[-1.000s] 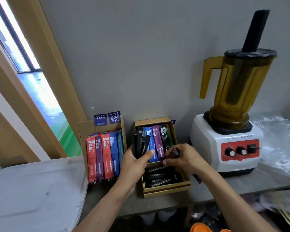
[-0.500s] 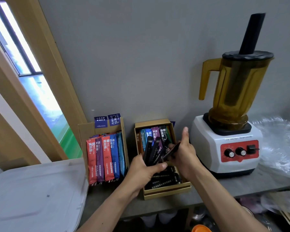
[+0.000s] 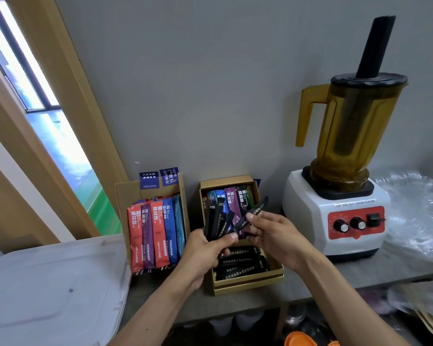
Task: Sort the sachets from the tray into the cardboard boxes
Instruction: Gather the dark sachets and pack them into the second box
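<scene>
Over open brown cardboard box (image 3: 248,287) on grey counter (image 3: 360,273): left hand (image 3: 205,255) curls round fanned bunch of slim black sachets (image 3: 219,218), right hand (image 3: 275,236) pinches single black sachet (image 3: 260,208) at bunch's edge. Box holds black sachets flat in front, coloured ones upright behind. Second cardboard box (image 3: 125,196) just left, packed with red, purple, blue sachets. Judgement: sorting well along, held bunch left to place. White plastic lid or tray (image 3: 48,295), cannot tell which, shows no sachets. Amber-jug blender (image 3: 335,221) close right, crinkled clear plastic (image 3: 415,208) beyond; box mouth unobstructed.
</scene>
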The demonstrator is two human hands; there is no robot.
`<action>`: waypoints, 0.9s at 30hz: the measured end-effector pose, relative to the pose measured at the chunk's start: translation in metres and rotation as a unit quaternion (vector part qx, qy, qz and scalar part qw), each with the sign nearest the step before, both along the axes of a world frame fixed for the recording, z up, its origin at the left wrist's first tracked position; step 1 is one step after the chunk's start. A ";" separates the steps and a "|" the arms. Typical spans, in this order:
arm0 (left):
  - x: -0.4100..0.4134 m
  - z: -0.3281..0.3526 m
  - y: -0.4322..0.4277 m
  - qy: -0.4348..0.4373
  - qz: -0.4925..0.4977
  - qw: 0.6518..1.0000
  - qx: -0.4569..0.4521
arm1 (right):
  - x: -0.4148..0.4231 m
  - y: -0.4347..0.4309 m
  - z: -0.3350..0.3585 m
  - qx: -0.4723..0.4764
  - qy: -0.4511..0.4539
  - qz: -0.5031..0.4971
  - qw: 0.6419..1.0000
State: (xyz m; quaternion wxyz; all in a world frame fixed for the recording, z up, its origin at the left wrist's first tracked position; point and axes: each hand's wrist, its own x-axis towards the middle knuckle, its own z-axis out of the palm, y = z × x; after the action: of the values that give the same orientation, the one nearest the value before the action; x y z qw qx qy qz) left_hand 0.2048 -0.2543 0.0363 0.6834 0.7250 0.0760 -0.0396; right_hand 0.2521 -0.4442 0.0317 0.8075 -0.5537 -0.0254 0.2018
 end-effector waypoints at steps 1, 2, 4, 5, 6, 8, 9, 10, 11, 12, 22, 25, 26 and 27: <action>0.000 0.000 0.000 -0.004 -0.001 1.000 0.005 | -0.001 0.000 0.002 0.000 -0.012 -0.020 1.000; 0.000 0.000 0.000 -0.010 0.001 1.000 0.005 | -0.002 -0.001 0.005 0.003 -0.016 -0.048 0.999; 0.000 0.001 0.001 -0.019 0.008 1.000 -0.017 | 0.000 -0.005 0.010 -0.022 -0.047 -0.080 0.995; 0.001 0.002 0.003 -0.018 0.015 0.999 -0.042 | 0.000 -0.008 0.013 -0.082 -0.082 -0.076 0.990; 0.002 0.003 0.005 -0.016 0.017 0.997 -0.072 | 0.000 -0.011 0.014 -0.158 -0.121 -0.058 0.978; 0.004 0.004 0.009 -0.010 0.006 0.989 -0.146 | 0.003 -0.016 0.013 -0.293 -0.182 -0.001 0.939; 0.005 0.003 0.011 -0.006 0.001 0.984 -0.177 | 0.006 -0.017 0.011 -0.342 -0.208 0.033 0.916; 0.006 0.004 0.012 -0.001 0.000 0.981 -0.196 | 0.009 -0.018 0.009 -0.385 -0.234 0.068 0.890; 0.007 0.005 0.013 0.004 0.003 0.979 -0.205 | 0.011 -0.018 0.005 -0.414 -0.255 0.107 0.867; 0.007 0.005 0.013 0.009 0.008 0.978 -0.208 | 0.012 -0.017 0.000 -0.426 -0.268 0.144 0.852; 0.004 0.002 0.013 0.026 0.033 0.986 -0.163 | 0.013 -0.007 -0.026 -0.438 -0.313 0.188 0.822; 0.004 0.002 0.011 0.021 0.032 0.988 -0.151 | 0.009 -0.006 -0.018 -0.399 -0.302 0.124 0.857; 0.005 0.001 0.010 0.017 0.031 0.989 -0.143 | 0.006 -0.004 -0.013 -0.365 -0.290 0.057 0.883; 0.005 0.000 0.010 0.010 0.026 0.991 -0.129 | 0.004 -0.002 -0.008 -0.309 -0.266 -0.007 0.913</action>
State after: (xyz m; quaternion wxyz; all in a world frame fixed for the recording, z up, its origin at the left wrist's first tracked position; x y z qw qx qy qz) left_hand 0.2096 -0.2446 0.0365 0.7713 0.6280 0.0962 -0.0388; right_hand 0.2558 -0.4465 0.0238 0.5612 -0.8087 -0.1717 0.0391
